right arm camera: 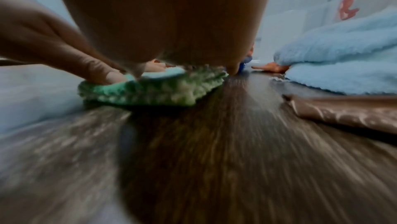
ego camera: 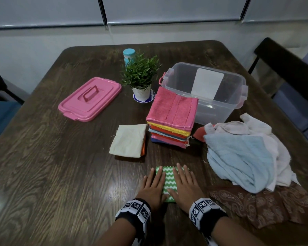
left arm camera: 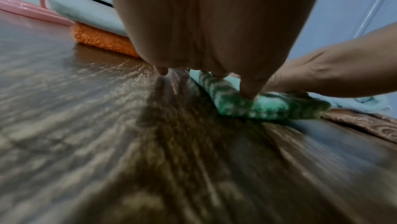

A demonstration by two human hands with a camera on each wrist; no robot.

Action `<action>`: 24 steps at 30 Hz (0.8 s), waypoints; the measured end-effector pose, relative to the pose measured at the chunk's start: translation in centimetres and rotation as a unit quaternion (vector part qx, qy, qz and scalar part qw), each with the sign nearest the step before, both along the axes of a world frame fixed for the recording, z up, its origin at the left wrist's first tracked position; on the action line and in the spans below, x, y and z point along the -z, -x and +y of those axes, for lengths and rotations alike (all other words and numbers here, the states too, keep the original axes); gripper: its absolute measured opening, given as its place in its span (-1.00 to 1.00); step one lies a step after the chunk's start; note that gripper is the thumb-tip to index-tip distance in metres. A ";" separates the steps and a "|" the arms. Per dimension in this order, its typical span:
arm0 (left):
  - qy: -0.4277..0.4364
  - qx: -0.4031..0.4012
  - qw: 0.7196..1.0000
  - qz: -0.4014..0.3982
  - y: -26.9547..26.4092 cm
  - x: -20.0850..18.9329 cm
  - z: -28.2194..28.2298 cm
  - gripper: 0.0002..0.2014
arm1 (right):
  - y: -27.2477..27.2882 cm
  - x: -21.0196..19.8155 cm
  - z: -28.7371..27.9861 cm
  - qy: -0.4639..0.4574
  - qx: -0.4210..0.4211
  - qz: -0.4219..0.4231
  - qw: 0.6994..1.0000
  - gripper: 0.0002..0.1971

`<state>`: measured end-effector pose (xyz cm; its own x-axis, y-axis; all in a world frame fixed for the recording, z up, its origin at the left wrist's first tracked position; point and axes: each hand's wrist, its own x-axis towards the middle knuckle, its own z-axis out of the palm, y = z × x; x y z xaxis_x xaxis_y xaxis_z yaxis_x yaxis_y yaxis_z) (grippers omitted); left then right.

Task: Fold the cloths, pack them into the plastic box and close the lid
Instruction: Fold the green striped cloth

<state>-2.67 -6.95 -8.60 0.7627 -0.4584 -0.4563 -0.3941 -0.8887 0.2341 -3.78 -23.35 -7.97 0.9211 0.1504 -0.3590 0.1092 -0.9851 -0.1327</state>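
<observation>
Both hands lie flat, fingers straight and spread a little, pressing down on a folded green-and-white zigzag cloth [ego camera: 168, 182] near the front edge of the dark wooden table [ego camera: 60, 174]. The left hand [ego camera: 153, 186] covers the cloth's left side, its outer fingertips resting on bare wood just past the cloth's edge; the right hand [ego camera: 184, 185] covers the right side, fingers reaching to the far edge. A strip of the zigzag pattern shows between the two hands. In the left wrist view the fingertips [left arm camera: 250, 92] press into the cloth's thick folded edge [left arm camera: 257, 107]; the right wrist view shows the same soft bundle [right arm camera: 150, 90] squashed under both hands. Just right of the right hand sits a loose heap of unfolded cloths [ego camera: 244, 153], light blue on top of white, with a brown paisley cloth [ego camera: 267, 205] beneath it running toward the table's front right edge. Behind the hands stands a stack of folded cloths [ego camera: 171, 121], pink on top, touching the front wall of the clear plastic box [ego camera: 228, 96], which stands open. A cream folded cloth [ego camera: 128, 141] lies just left of the stack over an orange one. The pink lid [ego camera: 90, 98] rests well apart on the left, beside a small potted plant [ego camera: 140, 77]. Wide bare wood lies left of the hands.
</observation>
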 end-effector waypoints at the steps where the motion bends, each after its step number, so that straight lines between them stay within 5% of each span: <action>1: 0.001 -0.002 1.000 0.004 0.0 -0.2 0.2 -0.02 | 0.1 0.8 -0.2 0.006 -0.015 0.021 1.000 -0.22; 6: 0.017 -0.078 0.995 0.068 0.3 -0.5 0.5 -0.17 | 0.0 2.6 -1.8 0.010 -0.013 0.108 0.994 -0.16; 10: 0.013 -0.045 0.999 0.010 0.3 -0.7 0.7 -0.15 | -0.5 0.9 -2.0 -0.032 -0.041 0.059 0.997 -0.09; 13: 0.039 -0.114 0.993 -0.020 -0.7 -1.7 0.3 -0.06 | -1.1 -0.4 -2.4 -0.059 -0.024 0.048 0.997 0.05; 17: 0.218 -0.307 0.922 0.095 -2.0 -1.9 0.2 -0.18 | -1.6 -1.6 -3.6 -0.081 0.073 0.022 0.994 -0.08; 20: 0.251 -0.336 0.896 0.143 -2.8 -2.8 0.1 -0.46 | -1.7 -1.3 -4.6 -0.064 0.096 0.027 0.993 0.33; 24: 0.366 -0.382 0.842 0.111 -4.6 -6.1 1.6 -0.65 | -1.7 -1.1 -5.6 -0.069 0.093 0.024 0.993 0.39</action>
<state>1.92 -5.34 -2.52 0.8952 -0.0938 -0.4358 0.3525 -0.4495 0.8208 -2.09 -28.94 -6.86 0.9201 0.0303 -0.3906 -0.0824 -0.9597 -0.2686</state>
